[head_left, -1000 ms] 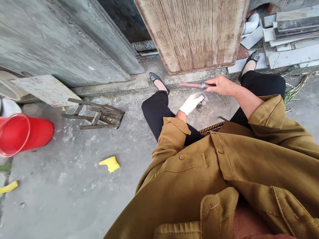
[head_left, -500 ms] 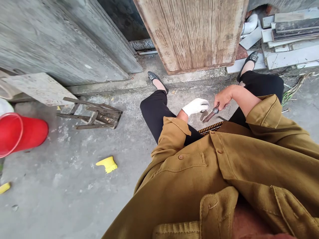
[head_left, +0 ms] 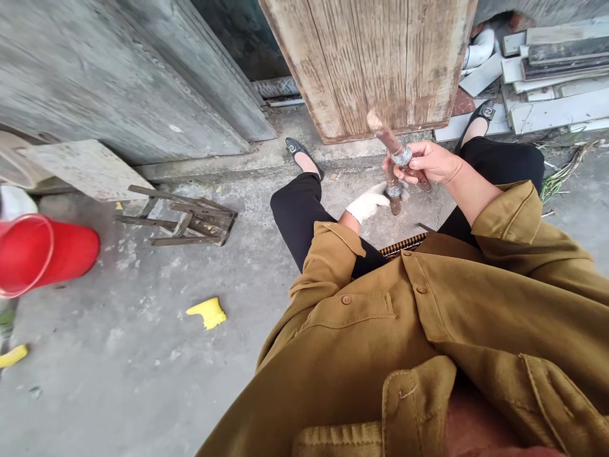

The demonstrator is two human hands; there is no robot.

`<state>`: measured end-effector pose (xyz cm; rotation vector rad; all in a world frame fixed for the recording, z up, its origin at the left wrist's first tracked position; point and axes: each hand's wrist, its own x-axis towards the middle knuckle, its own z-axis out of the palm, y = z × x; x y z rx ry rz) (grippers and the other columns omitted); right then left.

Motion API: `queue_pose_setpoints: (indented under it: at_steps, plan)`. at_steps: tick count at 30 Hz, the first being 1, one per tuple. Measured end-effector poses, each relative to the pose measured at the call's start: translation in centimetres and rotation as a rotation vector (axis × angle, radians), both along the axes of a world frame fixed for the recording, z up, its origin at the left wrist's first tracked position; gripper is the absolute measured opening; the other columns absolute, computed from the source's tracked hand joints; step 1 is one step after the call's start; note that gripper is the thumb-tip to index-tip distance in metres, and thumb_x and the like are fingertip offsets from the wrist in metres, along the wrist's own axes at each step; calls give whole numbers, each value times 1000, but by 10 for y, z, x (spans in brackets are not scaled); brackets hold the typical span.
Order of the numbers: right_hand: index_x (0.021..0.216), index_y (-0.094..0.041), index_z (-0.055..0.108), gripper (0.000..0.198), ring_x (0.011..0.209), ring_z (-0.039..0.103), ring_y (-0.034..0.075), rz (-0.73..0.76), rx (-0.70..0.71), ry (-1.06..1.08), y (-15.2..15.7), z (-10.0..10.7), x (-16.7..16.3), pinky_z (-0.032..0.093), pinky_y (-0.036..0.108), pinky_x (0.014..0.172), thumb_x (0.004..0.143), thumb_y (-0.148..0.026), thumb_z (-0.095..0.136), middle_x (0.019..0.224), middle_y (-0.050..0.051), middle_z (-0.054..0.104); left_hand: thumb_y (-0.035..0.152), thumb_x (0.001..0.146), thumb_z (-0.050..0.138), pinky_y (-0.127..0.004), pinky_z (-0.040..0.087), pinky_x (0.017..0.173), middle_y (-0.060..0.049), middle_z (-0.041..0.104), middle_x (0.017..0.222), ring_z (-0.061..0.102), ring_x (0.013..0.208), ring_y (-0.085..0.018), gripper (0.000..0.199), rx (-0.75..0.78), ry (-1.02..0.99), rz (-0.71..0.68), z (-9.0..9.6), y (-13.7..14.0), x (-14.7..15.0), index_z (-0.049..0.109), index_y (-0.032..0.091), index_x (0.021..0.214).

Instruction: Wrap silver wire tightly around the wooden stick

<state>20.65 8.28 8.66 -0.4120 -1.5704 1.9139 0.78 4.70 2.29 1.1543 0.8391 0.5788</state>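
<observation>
My right hand, bare, grips a brown stick-like handle bound with silvery wire near the fingers. Its pale end points up and left, in front of the wooden board. Just below is a second brown, wire-bound length; motion smear hides whether it is a separate piece. Beside that lower length is my left hand in a white glove, its fingers bent. They are blurred, and whether they touch or hold it cannot be made out.
A plank board leans ahead between my feet. On the left lie a small wooden stool, a red bucket and a yellow scrap. Stacked boards and a white pipe are at the right.
My right hand has risen slightly and turned, so the handle now points up and left instead of down and left. The gloved left hand has stayed nearly in place.
</observation>
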Motion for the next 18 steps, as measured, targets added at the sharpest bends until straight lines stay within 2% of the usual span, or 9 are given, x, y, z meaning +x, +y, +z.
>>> queue_pose_setpoints:
  at_steps: [2, 6, 10, 14, 18]
  plan:
    - [106, -14, 66, 56, 70, 56, 10, -98, -23, 23, 3, -1, 1, 38, 18, 48, 75, -59, 78, 93, 8, 68, 22, 65, 69, -32, 50, 77, -11, 71, 89, 67, 90, -23, 52, -51, -66, -28, -3, -3, 0, 65, 15, 115]
    - [107, -19, 65, 59, 81, 61, 15, -311, -56, -13, 10, -1, 8, 39, 18, 47, 70, -63, 79, 99, 8, 68, 35, 72, 74, -31, 51, 76, -5, 68, 81, 64, 77, -17, 63, -86, -160, 91, -6, -3, -1, 56, 17, 130]
    - [112, -21, 63, 61, 89, 62, 18, -460, -27, -110, 14, -4, 12, 42, 20, 48, 73, -66, 74, 105, 9, 67, 46, 80, 72, -30, 52, 71, 0, 63, 73, 58, 63, -12, 62, -115, -198, 121, -4, -3, -1, 52, 20, 133]
    - [117, -20, 63, 61, 87, 61, 18, -444, 33, -261, 14, -9, 14, 44, 23, 52, 78, -67, 67, 102, 9, 68, 61, 88, 62, -26, 50, 61, 1, 58, 71, 52, 55, -10, 53, -91, -195, 287, -3, -3, 2, 56, 21, 122]
    - [120, -18, 67, 52, 66, 54, 11, -228, 94, -406, 11, -20, 13, 41, 22, 54, 80, -51, 70, 93, 5, 70, 62, 92, 55, -24, 48, 56, 1, 59, 72, 52, 54, -9, 44, -84, -206, 444, -10, 3, 2, 56, 21, 106]
